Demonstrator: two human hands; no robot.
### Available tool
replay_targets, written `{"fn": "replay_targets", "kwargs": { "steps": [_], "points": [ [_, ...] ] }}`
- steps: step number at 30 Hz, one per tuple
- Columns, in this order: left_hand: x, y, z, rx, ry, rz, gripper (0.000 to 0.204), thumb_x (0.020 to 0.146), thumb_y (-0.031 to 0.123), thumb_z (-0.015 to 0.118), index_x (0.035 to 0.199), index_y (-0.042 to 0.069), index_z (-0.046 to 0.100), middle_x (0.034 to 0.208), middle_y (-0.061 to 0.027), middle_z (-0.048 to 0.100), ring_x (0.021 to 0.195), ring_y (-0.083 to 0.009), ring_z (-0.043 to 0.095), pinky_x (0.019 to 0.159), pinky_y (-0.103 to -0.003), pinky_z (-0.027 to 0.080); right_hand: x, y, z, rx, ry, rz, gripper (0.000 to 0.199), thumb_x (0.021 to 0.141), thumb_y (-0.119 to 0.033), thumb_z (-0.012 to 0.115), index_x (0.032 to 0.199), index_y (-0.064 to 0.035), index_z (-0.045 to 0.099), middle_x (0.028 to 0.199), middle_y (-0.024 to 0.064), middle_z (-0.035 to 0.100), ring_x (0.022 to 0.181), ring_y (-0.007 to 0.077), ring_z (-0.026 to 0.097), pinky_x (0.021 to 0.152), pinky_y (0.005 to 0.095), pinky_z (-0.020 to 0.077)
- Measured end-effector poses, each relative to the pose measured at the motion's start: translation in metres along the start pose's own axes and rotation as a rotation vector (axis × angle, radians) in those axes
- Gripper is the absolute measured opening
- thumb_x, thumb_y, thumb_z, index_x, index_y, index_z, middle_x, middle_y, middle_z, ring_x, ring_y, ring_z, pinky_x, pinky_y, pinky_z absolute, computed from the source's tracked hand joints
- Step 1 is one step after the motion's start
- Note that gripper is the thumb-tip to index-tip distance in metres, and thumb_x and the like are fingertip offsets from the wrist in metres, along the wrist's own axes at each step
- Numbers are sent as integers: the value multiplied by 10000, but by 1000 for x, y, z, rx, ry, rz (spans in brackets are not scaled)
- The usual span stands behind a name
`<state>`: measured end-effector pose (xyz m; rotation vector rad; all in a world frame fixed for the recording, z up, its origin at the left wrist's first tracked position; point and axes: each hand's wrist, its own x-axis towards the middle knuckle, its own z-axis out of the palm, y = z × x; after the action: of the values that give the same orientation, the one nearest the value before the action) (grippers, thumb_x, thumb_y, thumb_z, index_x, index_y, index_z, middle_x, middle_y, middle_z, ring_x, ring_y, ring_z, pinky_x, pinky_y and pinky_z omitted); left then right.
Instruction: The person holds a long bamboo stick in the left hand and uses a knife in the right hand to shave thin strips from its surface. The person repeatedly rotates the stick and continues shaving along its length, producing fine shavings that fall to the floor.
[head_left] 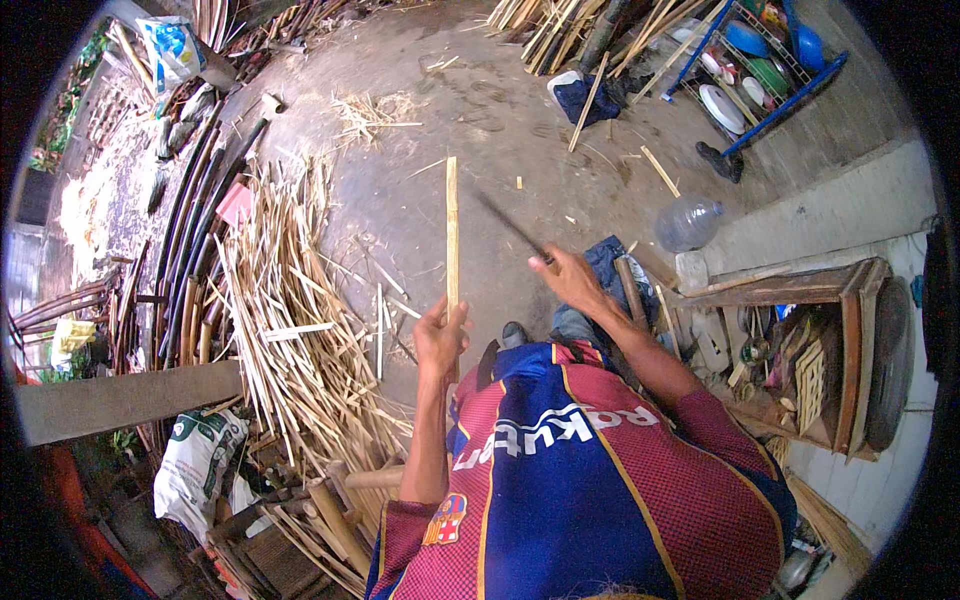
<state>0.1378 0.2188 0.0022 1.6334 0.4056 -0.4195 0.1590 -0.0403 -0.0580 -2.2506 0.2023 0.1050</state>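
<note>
1. The left hand (440, 338) is closing its grip around the lower end of a long pale bamboo strip (452, 235) and holding it upright, away from the body, so its length is standing free above the ground. The right hand (568, 278) is clamping its grip on the handle of a dark long-bladed knife (510, 226), whose blade is angling up and to the left toward the strip without touching it.
2. A big heap of split bamboo slats (290, 320) is lying on the person's left, just beside the knee, within reach of the left arm.
3. Dark whole poles (195, 230) are lying in a row beyond that heap.
4. A wooden cabinet (810, 350) is standing on the right, with its contents too cluttered to make out.
5. A clear plastic jug (688, 222) is resting on the concrete floor (420, 180) well beyond the right hand.
6. The knife's handle is hiding inside the fist, and the blade's tip is blurring against the floor. The strip's bottom end is hiding behind the left hand, and the legs are mostly covered by the striped shirt.
</note>
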Motion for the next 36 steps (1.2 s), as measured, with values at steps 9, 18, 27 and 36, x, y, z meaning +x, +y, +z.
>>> {"fn": "replay_targets", "kwargs": {
  "steps": [9,18,27,36],
  "points": [
    [-4,4,10,-161,-110,-17,344,954,157,633,1247,-20,598,643,48,480,465,-33,398,384,-215,279,14,3,7,-297,-91,-164,221,804,-256,660,908,-64,695,736,243,652,747,427,668,670,522,510],
    [-17,1,-5,-203,-186,-94,393,953,173,641,1296,-10,585,655,47,468,462,-32,371,394,-199,269,34,3,1,-364,-141,-40,252,810,-232,619,991,-92,728,784,223,683,755,430,671,704,515,531],
    [-17,0,-5,-178,-192,-92,381,956,174,643,1288,-4,585,649,39,483,460,-35,382,403,-198,275,63,65,14,-373,22,74,294,855,-329,624,952,-71,726,855,243,694,839,424,676,745,506,533],
    [-3,-22,0,-23,-122,28,220,975,176,614,1133,27,649,646,31,528,473,-34,395,417,-220,269,50,68,0,-272,76,155,336,861,-362,635,932,-46,726,818,271,670,810,443,663,727,496,527]
  ]
}}
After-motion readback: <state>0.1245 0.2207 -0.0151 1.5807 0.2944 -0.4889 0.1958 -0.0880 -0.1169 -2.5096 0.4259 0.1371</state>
